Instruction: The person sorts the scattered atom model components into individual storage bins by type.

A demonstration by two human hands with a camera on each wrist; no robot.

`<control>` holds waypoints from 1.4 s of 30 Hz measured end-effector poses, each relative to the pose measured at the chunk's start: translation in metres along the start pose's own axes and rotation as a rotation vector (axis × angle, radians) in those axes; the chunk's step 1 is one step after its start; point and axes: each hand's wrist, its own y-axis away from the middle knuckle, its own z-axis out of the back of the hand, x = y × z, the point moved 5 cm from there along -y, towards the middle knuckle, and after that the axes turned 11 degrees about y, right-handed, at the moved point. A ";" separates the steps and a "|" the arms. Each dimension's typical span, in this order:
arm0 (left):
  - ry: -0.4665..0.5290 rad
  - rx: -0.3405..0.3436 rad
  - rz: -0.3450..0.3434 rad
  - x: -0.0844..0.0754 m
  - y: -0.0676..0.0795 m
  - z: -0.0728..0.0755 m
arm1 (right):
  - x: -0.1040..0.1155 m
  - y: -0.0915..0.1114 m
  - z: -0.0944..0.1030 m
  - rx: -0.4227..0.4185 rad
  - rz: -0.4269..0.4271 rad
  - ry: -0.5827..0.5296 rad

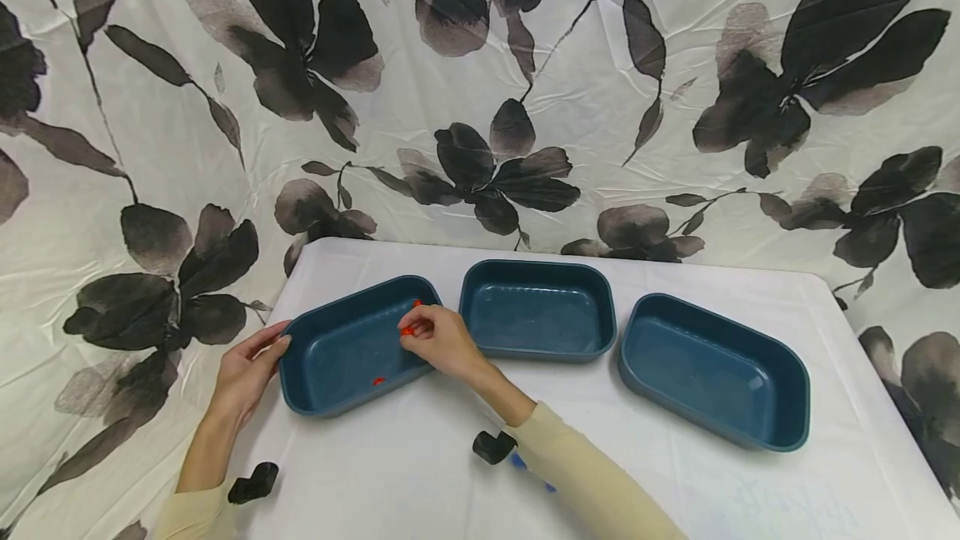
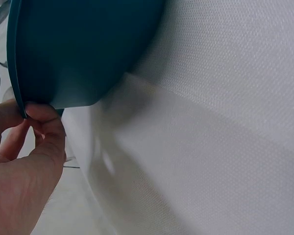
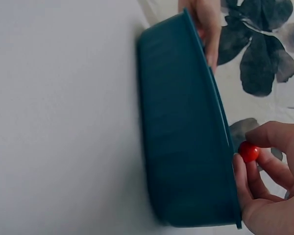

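At the left end of the left blue tray (image 1: pixel 352 348), my left hand (image 1: pixel 247 373) pinches the rim between thumb and fingers. The left wrist view shows this grip on the tray wall (image 2: pixel 88 49) up close. Over the tray's right end, my right hand (image 1: pixel 444 343) holds a small, glossy red ball (image 3: pixel 248 152) between thumb and fingertips, right beside the rim. Another small red piece (image 1: pixel 417 303) shows just past the right fingers, near the far rim. One more red piece (image 1: pixel 378 381) lies inside the tray along its near wall.
A middle blue tray (image 1: pixel 536 354) and a right blue tray (image 1: pixel 712 402) stand on the white-covered table (image 1: pixel 390 473). Flowered cloth (image 1: pixel 480 90) hangs behind it. Black wrist mounts (image 1: pixel 253 483) sit by both forearms, and blue marks (image 1: pixel 517 461) show beside the right sleeve.
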 end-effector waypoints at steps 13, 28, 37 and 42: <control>-0.004 -0.005 -0.009 -0.001 0.002 -0.001 | 0.009 -0.012 -0.014 0.143 0.053 0.227; -0.020 -0.012 0.007 -0.002 0.002 -0.001 | 0.007 -0.018 -0.029 0.262 -0.059 0.473; -0.022 -0.014 0.019 -0.002 0.002 -0.001 | 0.008 -0.021 -0.034 0.330 -0.111 0.595; -0.022 -0.017 0.023 -0.002 0.002 -0.001 | 0.008 -0.023 -0.037 0.367 -0.147 0.647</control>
